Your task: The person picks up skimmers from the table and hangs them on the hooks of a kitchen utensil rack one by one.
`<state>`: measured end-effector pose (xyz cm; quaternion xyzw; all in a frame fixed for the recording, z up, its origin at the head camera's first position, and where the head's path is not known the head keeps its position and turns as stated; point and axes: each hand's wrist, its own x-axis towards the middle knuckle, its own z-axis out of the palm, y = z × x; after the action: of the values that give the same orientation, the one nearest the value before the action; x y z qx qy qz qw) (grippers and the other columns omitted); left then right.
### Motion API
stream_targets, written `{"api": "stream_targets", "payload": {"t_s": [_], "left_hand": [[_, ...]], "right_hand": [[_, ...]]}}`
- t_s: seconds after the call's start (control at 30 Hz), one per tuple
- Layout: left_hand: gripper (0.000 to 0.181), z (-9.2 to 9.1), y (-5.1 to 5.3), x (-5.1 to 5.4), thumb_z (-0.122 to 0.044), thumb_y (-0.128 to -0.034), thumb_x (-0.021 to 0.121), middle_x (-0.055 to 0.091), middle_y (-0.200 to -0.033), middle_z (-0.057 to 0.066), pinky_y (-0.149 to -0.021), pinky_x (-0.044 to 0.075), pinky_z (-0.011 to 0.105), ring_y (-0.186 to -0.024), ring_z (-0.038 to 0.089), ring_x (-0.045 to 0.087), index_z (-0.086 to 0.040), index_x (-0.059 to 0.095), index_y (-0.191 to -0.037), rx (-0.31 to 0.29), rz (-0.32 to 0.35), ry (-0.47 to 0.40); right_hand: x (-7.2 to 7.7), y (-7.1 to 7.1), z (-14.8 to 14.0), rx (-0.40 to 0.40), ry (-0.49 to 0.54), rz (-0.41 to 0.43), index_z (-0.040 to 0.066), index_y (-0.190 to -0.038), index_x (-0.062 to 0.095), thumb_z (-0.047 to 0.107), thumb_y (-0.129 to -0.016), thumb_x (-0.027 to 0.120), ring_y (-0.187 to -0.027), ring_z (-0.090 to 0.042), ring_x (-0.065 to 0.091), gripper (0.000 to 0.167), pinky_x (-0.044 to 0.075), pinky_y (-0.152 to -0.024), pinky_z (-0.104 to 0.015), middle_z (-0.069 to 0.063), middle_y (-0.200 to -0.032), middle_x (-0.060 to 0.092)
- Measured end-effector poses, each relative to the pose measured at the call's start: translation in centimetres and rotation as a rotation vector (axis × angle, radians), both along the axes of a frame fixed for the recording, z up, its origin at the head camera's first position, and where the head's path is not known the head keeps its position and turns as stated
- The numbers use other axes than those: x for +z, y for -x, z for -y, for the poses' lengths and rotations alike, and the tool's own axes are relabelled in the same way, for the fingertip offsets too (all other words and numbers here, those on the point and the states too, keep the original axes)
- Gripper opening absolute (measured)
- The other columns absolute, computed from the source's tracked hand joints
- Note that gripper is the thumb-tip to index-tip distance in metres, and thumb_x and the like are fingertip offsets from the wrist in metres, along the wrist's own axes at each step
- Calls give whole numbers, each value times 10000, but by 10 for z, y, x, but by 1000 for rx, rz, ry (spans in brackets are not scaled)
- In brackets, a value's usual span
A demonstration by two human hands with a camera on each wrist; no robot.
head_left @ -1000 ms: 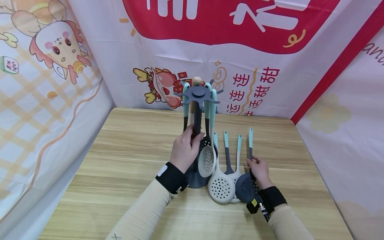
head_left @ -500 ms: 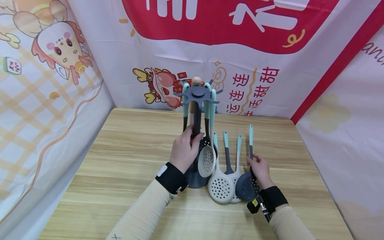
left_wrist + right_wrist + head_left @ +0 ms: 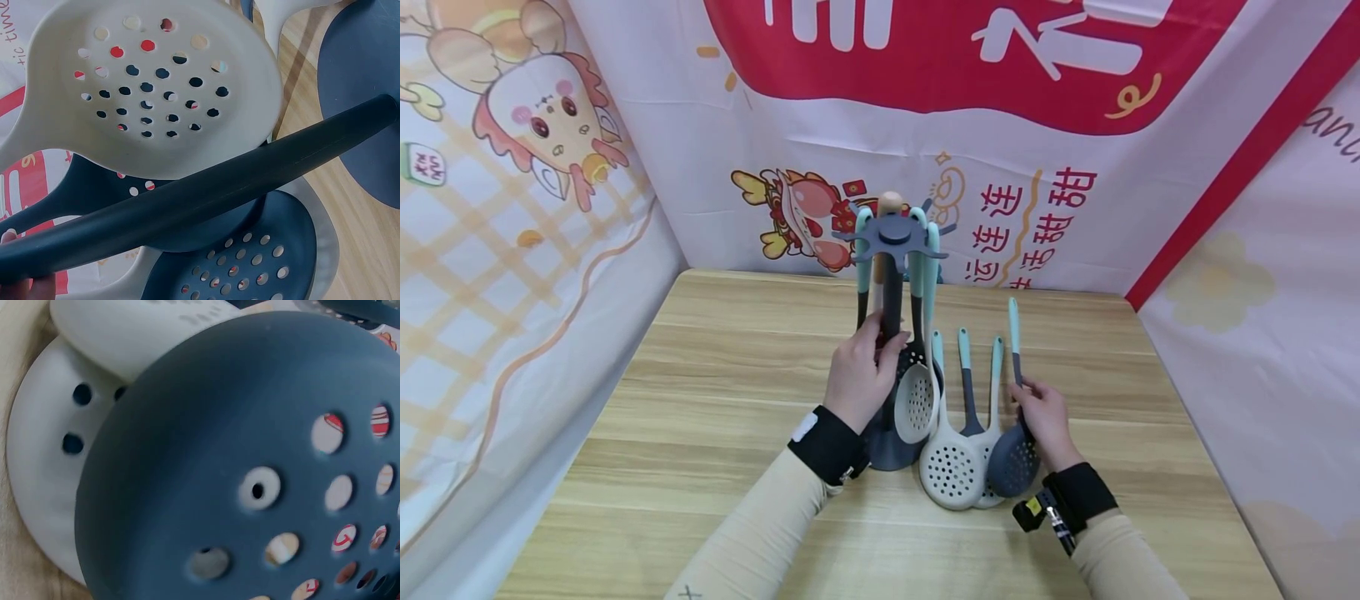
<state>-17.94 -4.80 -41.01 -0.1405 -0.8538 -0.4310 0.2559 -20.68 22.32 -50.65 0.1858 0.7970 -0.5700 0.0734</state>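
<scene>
My left hand (image 3: 861, 379) grips the dark pole (image 3: 206, 194) of a standing utensil rack (image 3: 897, 235). From the rack's hooks hang several mint-handled utensils, among them a pale slotted skimmer (image 3: 916, 404). To the right, my right hand (image 3: 1049, 421) holds a dark slotted skimmer (image 3: 1013, 463) by its handle, which points away and tilts up. The same skimmer fills most of the right wrist view, where its bowl (image 3: 156, 456) partly covers pale slotted heads. In the left wrist view only fingertips (image 3: 37, 289) of the left hand show, under the pole.
Between rack and right hand lie a large pale skimmer (image 3: 951, 475), a dark-necked utensil (image 3: 968, 400) and another pale slotted one (image 3: 995, 433), heads overlapping. All rest on a wood-grain table (image 3: 737, 375). A printed cloth (image 3: 700, 167) hangs behind.
The right hand has moved slightly left and up with the dark skimmer, whose handle end has risen and shifted left. The left hand and the rack stay put.
</scene>
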Motion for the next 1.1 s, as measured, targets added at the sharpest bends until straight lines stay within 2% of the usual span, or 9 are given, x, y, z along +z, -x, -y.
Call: {"api": "stream_targets", "payload": {"t_s": [0.13,0.47,0.83,1.1], "left_hand": [[242,1,1,-1,-192,-1006,592,715,-894,131,-630,567,362,-719,226,690,5,593,-1147,-2,-1,-3],[220,1,1,0,-197,-1011,582,724,-920,128,-677,590,362,-777,238,719,-11,598,-1127,-6,20,-23],[232,0,2,1,-196,-1012,579,725,-927,130,-676,594,360,-776,239,723,-6,595,-1145,-7,20,-13],[223,0,1,0,-189,-1009,586,729,-940,139,-704,601,372,-800,249,733,-4,599,-1131,-1,11,-20]], "right_hand": [[6,0,4,4,26,-5,-1,-1470,420,212,-1033,508,-697,-106,561,494,469,-592,-213,-104,-1074,634],[21,-1,16,8,118,-44,-36,-1443,435,190,-1032,522,-621,-82,514,477,449,-559,-205,18,-866,593],[21,-2,19,15,138,-59,-23,-1412,488,172,-1029,528,-589,-64,497,432,443,-548,-194,39,-833,636],[27,-4,23,21,214,-87,-30,-1419,470,168,-1039,507,-555,-38,496,430,417,-512,-179,66,-809,621]]}}
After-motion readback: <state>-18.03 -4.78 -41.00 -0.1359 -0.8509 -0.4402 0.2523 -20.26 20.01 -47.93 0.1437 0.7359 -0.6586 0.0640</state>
